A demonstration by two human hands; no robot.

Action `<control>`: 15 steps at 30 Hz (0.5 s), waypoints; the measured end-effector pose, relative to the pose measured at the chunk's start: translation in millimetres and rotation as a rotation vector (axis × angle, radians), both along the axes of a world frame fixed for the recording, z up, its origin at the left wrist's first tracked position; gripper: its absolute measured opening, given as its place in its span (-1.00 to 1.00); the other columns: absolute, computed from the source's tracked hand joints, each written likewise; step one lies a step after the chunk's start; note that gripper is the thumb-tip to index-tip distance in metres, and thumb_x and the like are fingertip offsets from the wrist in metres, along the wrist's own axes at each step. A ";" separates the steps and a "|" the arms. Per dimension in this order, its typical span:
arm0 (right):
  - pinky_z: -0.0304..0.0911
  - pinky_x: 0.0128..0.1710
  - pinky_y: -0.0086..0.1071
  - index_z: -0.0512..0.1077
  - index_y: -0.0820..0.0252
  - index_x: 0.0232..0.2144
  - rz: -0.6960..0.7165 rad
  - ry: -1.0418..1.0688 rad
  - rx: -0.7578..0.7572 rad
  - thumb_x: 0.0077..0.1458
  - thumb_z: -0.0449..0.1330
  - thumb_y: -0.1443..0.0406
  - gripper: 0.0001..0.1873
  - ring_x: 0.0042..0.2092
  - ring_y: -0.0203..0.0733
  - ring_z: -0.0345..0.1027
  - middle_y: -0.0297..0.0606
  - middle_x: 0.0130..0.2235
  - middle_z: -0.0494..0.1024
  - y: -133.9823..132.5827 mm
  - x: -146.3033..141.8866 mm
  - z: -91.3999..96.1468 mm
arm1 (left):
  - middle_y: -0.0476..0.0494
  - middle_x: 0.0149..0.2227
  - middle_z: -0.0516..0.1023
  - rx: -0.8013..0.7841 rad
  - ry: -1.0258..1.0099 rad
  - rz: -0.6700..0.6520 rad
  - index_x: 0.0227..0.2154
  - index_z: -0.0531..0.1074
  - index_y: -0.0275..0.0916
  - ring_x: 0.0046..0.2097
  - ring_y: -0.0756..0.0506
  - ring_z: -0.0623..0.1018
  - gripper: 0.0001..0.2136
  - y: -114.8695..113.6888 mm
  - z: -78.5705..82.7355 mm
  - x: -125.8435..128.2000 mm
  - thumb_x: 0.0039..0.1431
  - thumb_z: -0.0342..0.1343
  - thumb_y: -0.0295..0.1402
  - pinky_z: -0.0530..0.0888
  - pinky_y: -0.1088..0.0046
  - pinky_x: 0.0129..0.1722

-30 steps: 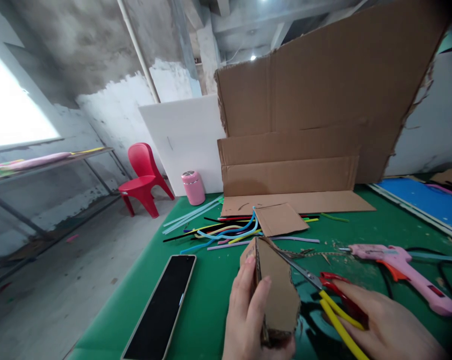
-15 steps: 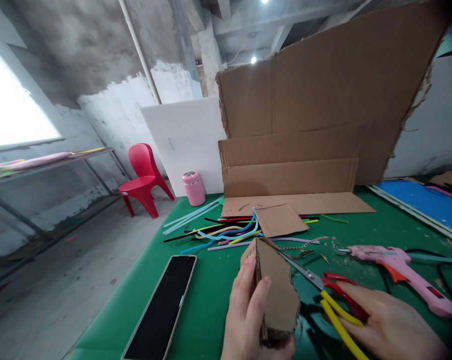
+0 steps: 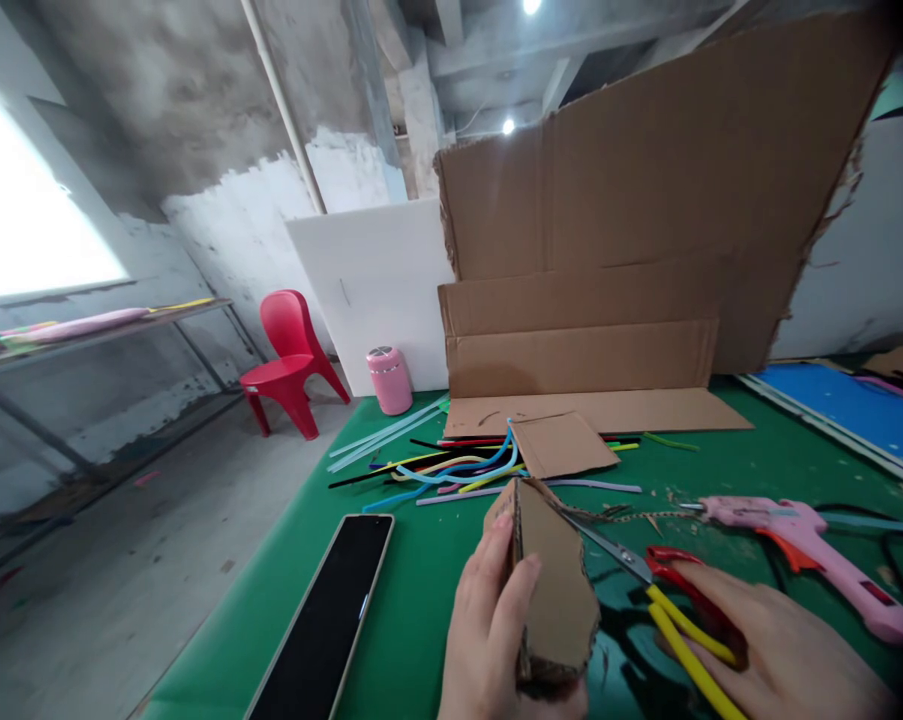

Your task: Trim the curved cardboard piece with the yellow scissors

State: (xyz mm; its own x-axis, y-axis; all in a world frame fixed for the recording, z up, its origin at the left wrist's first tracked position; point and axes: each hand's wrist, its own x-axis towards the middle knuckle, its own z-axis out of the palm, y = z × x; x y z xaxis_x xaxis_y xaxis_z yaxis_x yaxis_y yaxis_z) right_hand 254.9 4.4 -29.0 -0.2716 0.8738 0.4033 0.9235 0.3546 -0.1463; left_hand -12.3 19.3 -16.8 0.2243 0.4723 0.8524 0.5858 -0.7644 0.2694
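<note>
My left hand (image 3: 488, 630) is closed around a small folded cardboard piece (image 3: 556, 580) with rough, torn-looking edges. In my right hand (image 3: 766, 640) is a pair of scissors (image 3: 623, 555) with red and yellow handles, its blades pointing at the upper right edge of the cardboard. How far apart the blades are is hard to make out. Beside the scissor tips, a thin twisted cardboard strip (image 3: 638, 516) stretches right towards a pink glue gun (image 3: 788, 530) lying on the green tabletop.
Left of my hands lies a phone (image 3: 327, 610). Behind them are several coloured strips (image 3: 451, 465) and a flat cardboard square (image 3: 563, 445). A large cardboard sheet (image 3: 646, 200) stands at the back, near a pink canister (image 3: 389, 380). A blue board (image 3: 848, 405) is at right.
The thin cardboard strip lies lower and straighter, reaching nearer the glue gun's nozzle. My right hand and the scissors have shifted slightly right; my left hand keeps its hold.
</note>
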 end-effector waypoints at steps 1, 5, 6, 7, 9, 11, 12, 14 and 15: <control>0.48 -0.34 -0.36 0.42 0.02 -0.12 0.005 0.004 0.010 0.09 0.09 0.12 -0.68 -0.24 -0.12 0.53 -0.35 -0.17 0.60 -0.1 -0.7 0.3 | -0.44 0.23 0.23 -0.008 -0.001 -0.001 0.10 0.27 -0.34 0.21 -0.38 0.33 -0.28 -0.3 -0.1 -0.4 -0.28 0.14 -0.49 0.44 0.11 0.07; 0.48 -0.34 -0.38 0.42 0.01 -0.11 0.022 0.038 -0.012 0.09 0.08 0.15 -0.69 -0.24 -0.13 0.53 -0.36 -0.17 0.60 -0.2 -2.4 -0.7 | -0.44 0.23 0.22 -0.080 0.007 0.016 0.11 0.26 -0.31 0.23 -0.37 0.31 -0.27 -4.0 1.3 -0.5 -0.29 0.14 -0.53 0.43 0.11 0.07; 0.48 -0.34 -0.38 0.43 0.01 -0.11 0.026 0.050 -0.036 0.09 0.07 0.15 -0.68 -0.24 -0.13 0.53 -0.36 -0.17 0.60 0.1 -2.7 -1.5 | -0.43 0.24 0.22 -0.095 0.009 0.021 0.12 0.25 -0.30 0.23 -0.37 0.31 -0.27 -5.1 1.9 -0.2 -0.29 0.14 -0.53 0.42 0.11 0.07; 0.47 -0.33 -0.39 0.43 0.01 -0.11 0.029 0.066 -0.061 0.09 0.07 0.15 -0.68 -0.23 -0.13 0.53 -0.35 -0.16 0.60 0.3 -3.0 -2.4 | -0.43 0.24 0.22 -0.100 0.010 0.025 0.12 0.25 -0.30 0.23 -0.37 0.30 -0.26 -6.1 2.5 0.1 -0.29 0.14 -0.53 0.42 0.11 0.07; 0.47 -0.31 -0.39 0.44 0.00 -0.11 0.026 0.098 -0.114 0.10 0.06 0.15 -0.68 -0.19 -0.12 0.53 -0.34 -0.14 0.60 0.6 -3.4 -4.3 | -0.42 0.24 0.21 -0.103 0.013 0.032 0.12 0.24 -0.30 0.24 -0.37 0.29 -0.26 -7.5 3.4 0.9 -0.28 0.15 -0.53 0.41 0.11 0.08; 0.47 -0.28 -0.38 0.44 0.00 -0.09 0.013 0.123 -0.161 0.12 0.04 0.14 -0.67 -0.15 -0.10 0.51 -0.33 -0.10 0.58 0.3 -3.5 -6.0 | -0.43 0.24 0.21 -0.103 0.014 0.038 0.12 0.24 -0.30 0.24 -0.37 0.29 -0.27 -8.2 3.7 1.5 -0.27 0.15 -0.52 0.41 0.10 0.08; 0.47 -0.27 -0.37 0.43 0.00 -0.08 0.006 0.131 -0.179 0.13 0.03 0.14 -0.66 -0.13 -0.09 0.50 -0.32 -0.09 0.57 0.0 -3.3 -6.6 | -0.44 0.24 0.21 -0.103 0.014 0.039 0.12 0.24 -0.30 0.23 -0.37 0.29 -0.27 -8.4 3.6 1.7 -0.27 0.15 -0.52 0.41 0.10 0.08; 0.47 -0.27 -0.35 0.43 0.00 -0.06 -0.006 0.144 -0.213 0.16 0.00 0.11 -0.64 -0.12 -0.07 0.50 -0.31 -0.07 0.57 -0.5 -2.7 -7.4 | -0.45 0.23 0.21 -0.102 0.011 0.044 0.12 0.24 -0.30 0.23 -0.38 0.30 -0.27 -8.6 3.5 1.9 -0.26 0.16 -0.51 0.41 0.08 0.07; 0.47 -0.28 -0.35 0.43 0.00 -0.06 -0.010 0.146 -0.229 0.16 -0.01 0.10 -0.64 -0.12 -0.06 0.50 -0.30 -0.07 0.56 -0.6 -2.3 -7.5 | -0.45 0.23 0.21 -0.100 0.009 0.048 0.12 0.24 -0.29 0.23 -0.39 0.30 -0.28 -8.6 3.4 1.9 -0.26 0.17 -0.51 0.42 0.07 0.06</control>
